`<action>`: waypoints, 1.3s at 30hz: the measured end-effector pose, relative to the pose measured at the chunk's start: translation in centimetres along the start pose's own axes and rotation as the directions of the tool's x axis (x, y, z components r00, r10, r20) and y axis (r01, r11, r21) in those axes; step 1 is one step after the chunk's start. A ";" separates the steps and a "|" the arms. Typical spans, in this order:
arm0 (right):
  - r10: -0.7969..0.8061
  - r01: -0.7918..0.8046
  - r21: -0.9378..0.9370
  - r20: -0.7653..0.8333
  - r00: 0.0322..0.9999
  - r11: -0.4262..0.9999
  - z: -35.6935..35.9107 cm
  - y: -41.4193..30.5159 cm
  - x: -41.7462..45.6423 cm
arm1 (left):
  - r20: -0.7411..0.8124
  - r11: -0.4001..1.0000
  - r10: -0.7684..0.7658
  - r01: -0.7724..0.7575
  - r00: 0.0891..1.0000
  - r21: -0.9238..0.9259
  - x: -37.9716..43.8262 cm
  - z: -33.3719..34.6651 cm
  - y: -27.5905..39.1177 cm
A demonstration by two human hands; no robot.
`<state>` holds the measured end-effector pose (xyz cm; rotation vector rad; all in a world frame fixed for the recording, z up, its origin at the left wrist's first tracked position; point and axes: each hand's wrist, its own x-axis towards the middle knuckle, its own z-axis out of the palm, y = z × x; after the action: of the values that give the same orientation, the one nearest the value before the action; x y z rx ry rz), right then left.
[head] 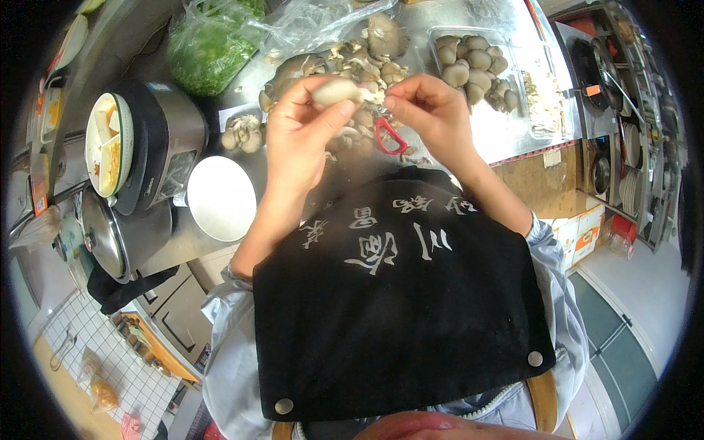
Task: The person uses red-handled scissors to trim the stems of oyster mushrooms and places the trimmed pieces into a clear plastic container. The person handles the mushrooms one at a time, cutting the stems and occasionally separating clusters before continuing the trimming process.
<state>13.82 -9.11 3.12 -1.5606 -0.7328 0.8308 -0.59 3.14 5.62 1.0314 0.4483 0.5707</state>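
Observation:
My left hand [300, 129] holds a grey-capped oyster mushroom [336, 92] between thumb and fingers, above the steel worktop. At its pale stem end, the thumb and forefinger of my right hand [434, 113] are pinched together. Beneath and beyond both hands spreads a heap of loose oyster mushrooms [360, 63], partly hidden by them. Scissors with a red handle [389, 138] lie among these mushrooms; their blades are mostly covered. Left of my left hand sits a small mushroom cluster [242, 133]. Beyond my right hand, a clear plastic box [509, 124] contains more grey mushroom clusters.
A white bowl [221, 199] stands near my left forearm. Further left are an electric cooker [165, 132] with a divided plate [109, 146] of food on it, and a lidded steel pot [107, 234]. A bag of greens [214, 49] lies behind. Pale strips [542, 104] fill a right-hand tray.

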 end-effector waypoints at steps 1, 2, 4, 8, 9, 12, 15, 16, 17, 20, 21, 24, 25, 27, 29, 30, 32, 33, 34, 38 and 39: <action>0.031 -0.030 -0.041 0.014 0.999 0.999 -0.3 2.2 1.0 | -0.021 0.995 -0.041 0.039 0.999 -0.091 0.0 -0.2 0.2; 0.064 -0.062 -0.082 0.024 0.998 0.995 -0.4 4.2 1.5 | 0.011 0.988 -0.042 0.043 0.999 -0.149 -0.1 -0.6 0.4; -0.075 0.093 -0.501 0.057 0.996 0.860 -0.1 6.7 1.6 | 0.007 0.983 -0.052 0.052 0.999 -0.176 -0.3 -0.7 0.8; 0.069 0.108 -0.815 0.178 0.982 0.569 -1.0 12.4 1.7 | 0.012 0.948 -0.089 0.088 0.996 -0.306 -0.8 -0.3 2.3; 0.097 0.122 -0.849 0.199 0.975 0.515 -0.9 13.2 1.5 | 0.018 0.936 -0.100 0.100 0.995 -0.338 -0.9 -0.2 2.4; 0.124 0.183 -0.907 0.246 0.961 0.378 -0.4 14.4 1.2 | 0.060 0.896 -0.114 0.129 0.992 -0.426 -1.0 -0.3 2.5; 0.102 0.173 -0.925 0.219 0.970 0.339 0.2 13.1 1.4 | 0.082 0.887 -0.098 0.125 0.992 -0.444 -1.1 -0.9 1.9; 0.112 0.140 -0.931 0.187 0.976 0.336 0.4 12.7 1.3 | 0.051 0.905 -0.097 0.110 0.994 -0.412 -1.2 -0.7 1.9; 0.122 0.106 -0.937 0.155 0.980 0.332 0.5 12.3 1.3 | 0.019 0.921 -0.095 0.096 0.995 -0.378 -1.2 -0.5 1.9; 0.191 0.038 -0.949 0.102 0.976 0.312 0.3 12.7 1.5 | -0.055 0.957 -0.026 0.010 0.998 -0.290 -1.0 0.1 2.0; 0.221 0.026 -0.952 0.097 0.970 0.305 0.2 13.1 1.6 | -0.099 0.965 -0.021 -0.006 0.995 -0.264 -0.7 -0.2 1.6; 0.084 0.055 -0.921 0.094 0.992 0.385 -0.4 13.6 1.1 | -0.234 0.980 -0.020 -0.028 0.972 -0.199 0.8 -2.2 -1.5; 0.098 0.020 -0.878 0.076 0.992 0.477 -0.5 13.2 0.9 | -0.280 0.982 -0.028 -0.026 0.960 -0.187 1.2 -2.9 -2.8; 0.138 -0.056 -0.764 0.043 0.989 0.643 -0.8 12.0 0.0 | -0.335 0.990 -0.012 -0.036 0.942 -0.136 1.1 -3.6 -4.4; 0.123 -0.077 -0.692 0.018 0.992 0.718 -1.2 11.6 -0.5 | -0.355 0.997 0.037 -0.061 0.934 -0.056 0.8 -3.7 -5.5; 0.119 -0.090 -0.653 0.000 0.993 0.752 -1.4 11.3 -0.9 | -0.360 0.999 0.035 -0.044 0.933 -0.017 0.8 -3.5 -5.6; 0.121 -0.122 -0.612 -0.042 0.992 0.781 -1.0 8.6 -1.2 | -0.398 0.999 0.045 -0.052 0.916 -0.008 0.7 -2.9 -5.7; 0.122 -0.138 -0.590 -0.067 0.990 0.796 -0.7 7.2 -1.3 | -0.414 0.998 0.051 -0.057 0.909 -0.002 0.6 -2.6 -5.7; 0.063 -0.082 -0.580 -0.052 0.997 0.811 -0.5 6.5 -1.4 | -0.415 0.998 0.053 -0.059 0.908 0.000 0.6 -2.3 -5.7; -0.107 0.085 -0.603 -0.001 0.994 0.793 0.4 5.1 -1.6 | -0.393 0.997 0.077 -0.077 0.916 0.016 0.3 -1.8 -6.0; -0.132 0.110 -0.625 0.011 0.991 0.773 0.5 5.0 -1.6 | -0.381 0.996 0.084 -0.082 0.921 0.021 0.2 -1.8 -6.0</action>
<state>12.57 -10.85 -1.67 -2.0825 -1.1528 0.4721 -0.10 2.11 -0.58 0.9470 0.7522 0.8539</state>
